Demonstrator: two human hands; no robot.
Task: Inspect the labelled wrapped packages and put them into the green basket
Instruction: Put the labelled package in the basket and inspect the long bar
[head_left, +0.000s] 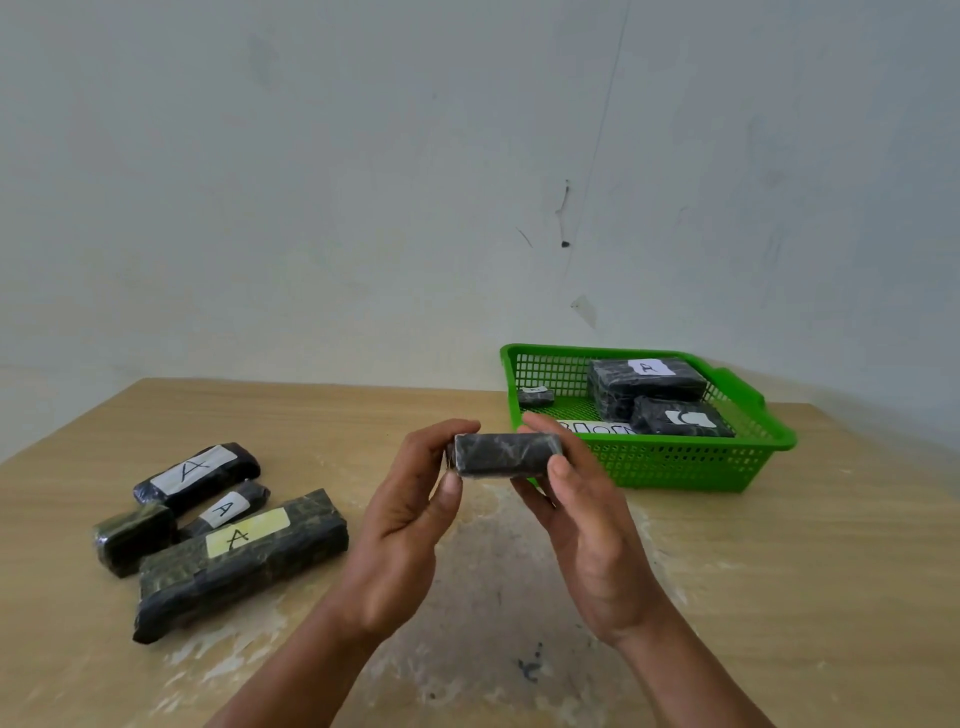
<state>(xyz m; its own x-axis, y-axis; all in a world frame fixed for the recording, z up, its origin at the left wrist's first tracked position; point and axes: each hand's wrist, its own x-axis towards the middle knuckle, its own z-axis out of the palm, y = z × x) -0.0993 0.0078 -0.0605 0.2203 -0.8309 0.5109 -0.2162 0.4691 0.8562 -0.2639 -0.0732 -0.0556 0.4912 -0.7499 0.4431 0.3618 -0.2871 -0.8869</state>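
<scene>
Leaving the pile of four packages (244, 561) at the left of the counter (779, 597) alone looks right for now, since one package is already up for checking. The left hand (405, 525) pinches one end of the small package (506, 455) between thumb and fingers, and the right hand (576, 514) grips the other end. Both hands are thus clamped on it, above the counter and just in front of the green basket (675, 467). No label shows on the face turned toward the camera, so I judge the best move is to roll it gently about its long axis, fingertips at the ends only, until a label comes round. It can then be carried right and laid flat on a bare patch of the basket floor rather than dropped. The packages at the left are oblong blocks in dark, shiny, crinkled film; three carry paper labels marked A, one yellow and two white, and the fourth shows none. The held one is a short, rounded bar in the same glossy wrap, probably slippery. The basket is rigid green plastic mesh with a side handle, and it holds three wrapped packages (644, 382) and a white strip of paper (597, 428).
</scene>
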